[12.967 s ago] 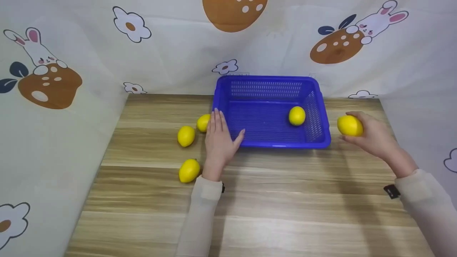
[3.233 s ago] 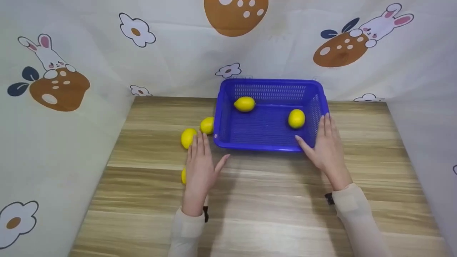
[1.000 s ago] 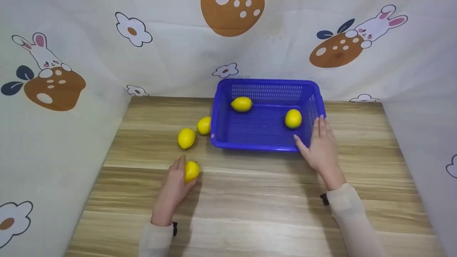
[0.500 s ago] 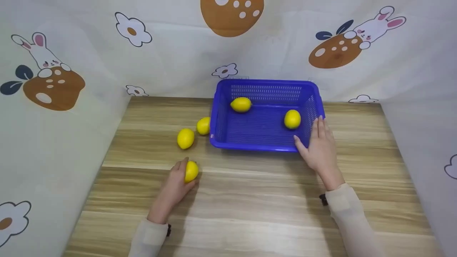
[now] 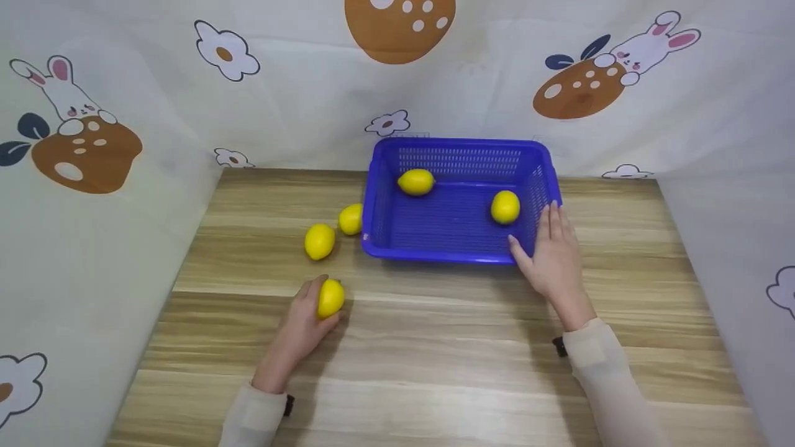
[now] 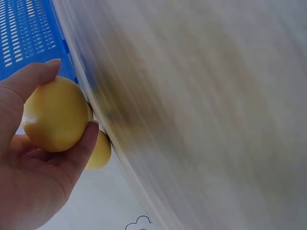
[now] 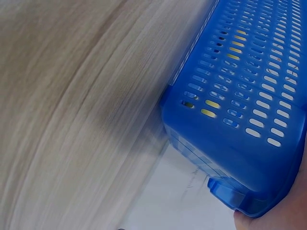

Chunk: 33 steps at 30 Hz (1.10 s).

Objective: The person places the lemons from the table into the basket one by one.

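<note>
Wood-grain desk (image 5: 447,372): the left hand (image 5: 303,323) grips a lemon (image 5: 331,298). The right hand (image 5: 557,264), fingers straight, touches a blue basket (image 5: 438,255) holding two lemons (image 5: 505,207).

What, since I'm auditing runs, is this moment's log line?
left hand: holds lemon; right hand: touches basket; inside: two lemons; table: two other lemons

I have the left hand (image 5: 303,320) curled in a grip, thumb bent opposite the fingers, its forearm slanting forward and inward from a pale sleeve (image 5: 251,413). My right hand (image 5: 556,264) reaches farther forward, back uppermost, fingers straight and close together, thumb spread inward, the right sleeve (image 5: 612,372) covering that forearm.
</note>
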Tool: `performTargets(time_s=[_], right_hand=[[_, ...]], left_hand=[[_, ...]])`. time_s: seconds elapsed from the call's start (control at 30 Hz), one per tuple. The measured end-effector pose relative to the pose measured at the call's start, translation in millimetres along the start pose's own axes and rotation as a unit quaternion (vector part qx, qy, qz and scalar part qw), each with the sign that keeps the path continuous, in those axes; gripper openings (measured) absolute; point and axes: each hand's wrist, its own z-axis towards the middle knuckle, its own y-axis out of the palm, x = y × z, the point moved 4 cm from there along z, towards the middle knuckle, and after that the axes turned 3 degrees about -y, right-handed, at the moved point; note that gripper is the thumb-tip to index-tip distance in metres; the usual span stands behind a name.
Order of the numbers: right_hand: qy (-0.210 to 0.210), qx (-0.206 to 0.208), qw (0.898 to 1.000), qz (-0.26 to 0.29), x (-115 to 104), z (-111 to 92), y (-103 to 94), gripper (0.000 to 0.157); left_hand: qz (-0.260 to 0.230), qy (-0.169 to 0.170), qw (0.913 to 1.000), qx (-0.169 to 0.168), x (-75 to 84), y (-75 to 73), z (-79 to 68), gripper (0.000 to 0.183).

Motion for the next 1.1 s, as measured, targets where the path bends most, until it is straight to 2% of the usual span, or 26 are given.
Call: performTargets(time_s=[0.27,0.57,1.1], right_hand=[[0.001,0.001,1.000,0.003,0.6,-0.1,0.2,0.090],[0.001,0.004,1.000,0.001,0.7,-0.4,0.3,0.090],[0.000,0.004,1.000,-0.001,0.6,0.0,0.5,0.090]], left_hand=[[0.001,0.028,0.9995,0.013,8.8,-3.7,2.2,0.068],[-0.016,0.031,0.9994,0.005,21.2,-7.8,4.7,0.068],[-0.012,0.030,0.9995,-0.004,35.3,-13.0,16.1,0.069]])
